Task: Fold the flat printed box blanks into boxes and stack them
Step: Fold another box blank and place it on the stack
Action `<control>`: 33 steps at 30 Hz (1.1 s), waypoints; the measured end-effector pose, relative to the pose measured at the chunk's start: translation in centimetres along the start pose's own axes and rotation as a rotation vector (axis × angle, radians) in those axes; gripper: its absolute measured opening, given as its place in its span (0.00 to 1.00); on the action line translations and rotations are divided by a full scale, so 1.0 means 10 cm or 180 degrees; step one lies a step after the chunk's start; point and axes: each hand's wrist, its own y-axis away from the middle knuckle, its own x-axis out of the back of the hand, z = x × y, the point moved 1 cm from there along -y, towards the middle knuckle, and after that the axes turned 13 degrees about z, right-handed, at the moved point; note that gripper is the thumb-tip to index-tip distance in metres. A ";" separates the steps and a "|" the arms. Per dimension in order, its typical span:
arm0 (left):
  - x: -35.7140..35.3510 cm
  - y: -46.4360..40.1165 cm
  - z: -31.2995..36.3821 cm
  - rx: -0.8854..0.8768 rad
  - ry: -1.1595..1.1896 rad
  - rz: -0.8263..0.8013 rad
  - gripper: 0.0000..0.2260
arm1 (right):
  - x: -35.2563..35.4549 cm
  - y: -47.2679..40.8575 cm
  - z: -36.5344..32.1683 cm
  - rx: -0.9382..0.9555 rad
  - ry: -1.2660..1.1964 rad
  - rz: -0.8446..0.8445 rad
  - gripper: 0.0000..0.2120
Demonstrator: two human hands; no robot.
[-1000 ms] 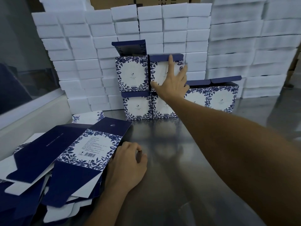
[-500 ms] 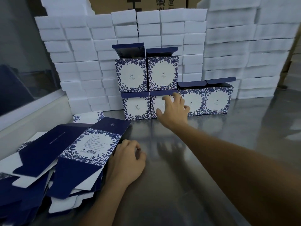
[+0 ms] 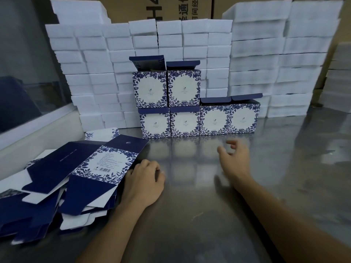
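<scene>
Several folded blue-and-white floral boxes (image 3: 183, 103) stand in two rows at the back of the steel table, their navy lids up. A loose pile of flat box blanks (image 3: 57, 186) lies at the front left; the top blank (image 3: 106, 164) shows a barcode panel. My left hand (image 3: 142, 183) rests at the right edge of that top blank with its fingers curled against the edge. My right hand (image 3: 235, 158) hovers over the bare table in front of the boxes, fingers loosely spread, holding nothing.
White foam blocks (image 3: 190, 38) are stacked in tall walls behind and beside the boxes, with brown cartons behind them. A glass partition with a white ledge (image 3: 38, 126) bounds the left. The reflective steel table (image 3: 209, 215) spreads across the front and right.
My right hand has drawn back from the upper stacked box, down past the lower row, to hover over the table. My left hand has stayed at the blank's edge.
</scene>
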 end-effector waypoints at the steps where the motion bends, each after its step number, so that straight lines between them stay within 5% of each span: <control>1: 0.01 0.01 0.01 -0.0024 -0.0053 -0.0007 0.06 | 0.04 0.01 0.02 -0.0098 -0.0144 0.0053 0.14; 4: 0.08 0.02 0.07 -0.0093 -0.0242 0.0167 0.07 | 0.12 0.06 0.05 -0.0270 -0.0475 0.0061 0.12; 10: 0.32 0.02 0.18 -0.0852 -0.0420 0.1433 0.07 | 0.17 0.09 0.01 -0.0488 -0.0744 0.0054 0.10; 15: 0.43 0.01 -0.08 0.0617 -0.1525 0.0486 0.20 | 0.19 0.13 0.03 -0.0475 -0.0785 -0.0046 0.09; 18: 0.44 0.02 -0.21 0.0955 -0.1431 0.0317 0.15 | 0.18 0.12 0.03 -0.0492 -0.0847 -0.0058 0.08; 22: 0.43 0.01 -0.22 0.0908 -0.1305 0.0485 0.11 | 0.17 0.13 0.03 -0.0529 -0.0877 -0.0132 0.07; 27: 0.43 0.03 -0.11 0.0668 -0.1148 0.0696 0.33 | 0.17 0.13 0.03 -0.0518 -0.0823 -0.0195 0.02; 33: 0.49 0.05 0.06 0.0097 -0.1112 0.1030 0.37 | 0.18 0.16 -0.05 -0.0381 -0.0772 -0.0246 0.03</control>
